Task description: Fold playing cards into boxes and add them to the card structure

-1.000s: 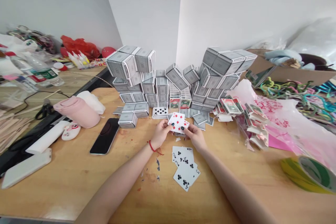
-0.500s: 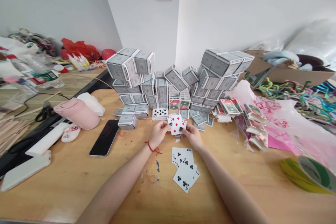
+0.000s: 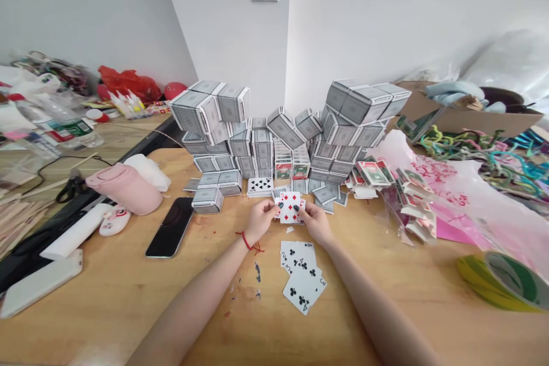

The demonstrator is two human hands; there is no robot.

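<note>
Between my two hands are a few playing cards, with a five of diamonds facing me on top. My left hand, with a red string at the wrist, pinches their left side. My right hand pinches the right side. Nearer to me, several loose club cards lie face up and overlapping on the table. Beyond my hands a face-up spade card lies before the blocks made of grey-backed cards. Some loose grey-backed cards lie behind my right hand.
On the left are a black phone, a pink cylindrical item and a white power-bank-like slab. At right stand opened card boxes, a pink-white plastic bag and a yellow-green tape roll. Tall card-block stacks rise at the back.
The cards in my hands have been squared closer together, and the five of diamonds now sits more upright on top. The view has shifted slightly.
</note>
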